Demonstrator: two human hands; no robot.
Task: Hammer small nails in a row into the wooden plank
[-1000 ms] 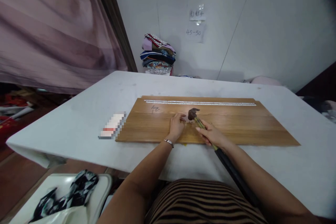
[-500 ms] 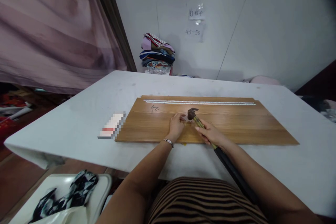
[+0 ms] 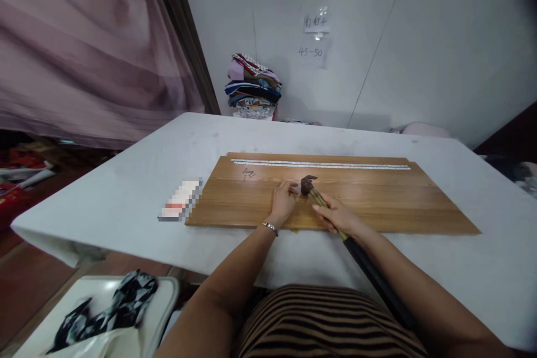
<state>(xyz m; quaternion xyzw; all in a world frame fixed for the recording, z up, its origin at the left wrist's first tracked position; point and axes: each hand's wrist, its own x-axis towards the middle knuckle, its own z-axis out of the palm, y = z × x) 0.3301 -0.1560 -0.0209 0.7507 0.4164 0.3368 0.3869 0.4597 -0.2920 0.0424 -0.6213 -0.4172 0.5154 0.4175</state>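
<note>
In the head view, my right hand (image 3: pixel 337 214) is wrapped round the upper shaft of a claw hammer (image 3: pixel 356 254). Its dark metal head is close above a brown wooden board (image 3: pixel 403 201), and the long black grip runs back under my right forearm. My left hand (image 3: pixel 285 198) rests at the board's middle, just left of the hammer head. Its thumb and fingers are pinched together; whatever is between them is too small to make out. Several thin dark nails (image 3: pixel 248 173) lie on the board's far left part.
Two white strips (image 3: pixel 319 165) run along the board's far edge. A blurred-out flat item (image 3: pixel 181 199) lies left of the board on the white-covered table (image 3: pixel 138 179). Folded clothes (image 3: pixel 254 89) are stacked by the wall, and a white chair (image 3: pixel 163 296) with patterned cloth stands lower left.
The hammer head has dropped very slightly towards the board. Both hands stay almost where they were, and the whole view has shifted a little.
</note>
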